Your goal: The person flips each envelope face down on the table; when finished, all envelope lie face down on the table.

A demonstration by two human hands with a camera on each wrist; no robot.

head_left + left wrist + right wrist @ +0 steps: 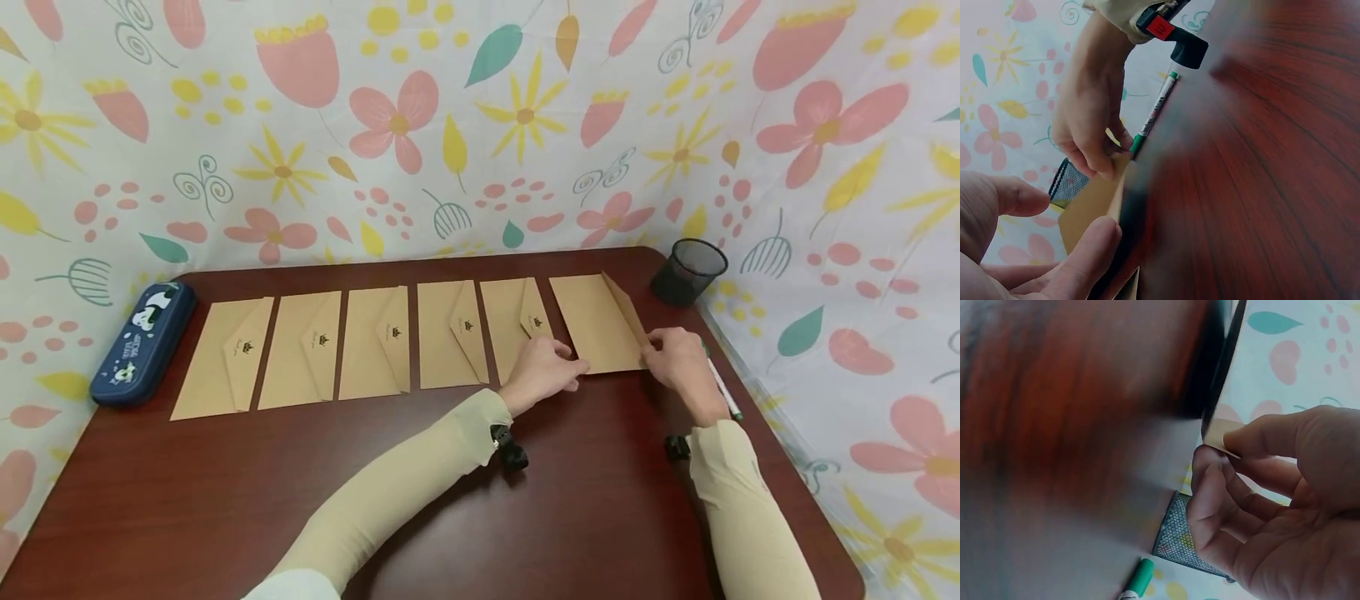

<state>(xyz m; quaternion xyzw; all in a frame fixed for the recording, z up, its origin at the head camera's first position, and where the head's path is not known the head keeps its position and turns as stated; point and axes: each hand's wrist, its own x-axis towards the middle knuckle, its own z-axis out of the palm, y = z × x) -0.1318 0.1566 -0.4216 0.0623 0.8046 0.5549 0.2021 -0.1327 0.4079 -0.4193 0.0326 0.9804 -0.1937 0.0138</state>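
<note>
A brown paper envelope lies at the right end of a row, its right-hand flap lifted off the table. My right hand pinches the near end of that flap side between thumb and fingers, also visible in the right wrist view, where the paper edge sits under the thumb. At the envelope's near left corner is my left hand, one fingertip touching the edge. The left wrist view shows its thumb and finger spread apart beside the paper.
Several matching envelopes with folded flaps and crown prints lie leftward in a row. A blue pencil case stands at the far left. A black mesh pen holder is at the back right corner; a green-capped marker lies by the right edge.
</note>
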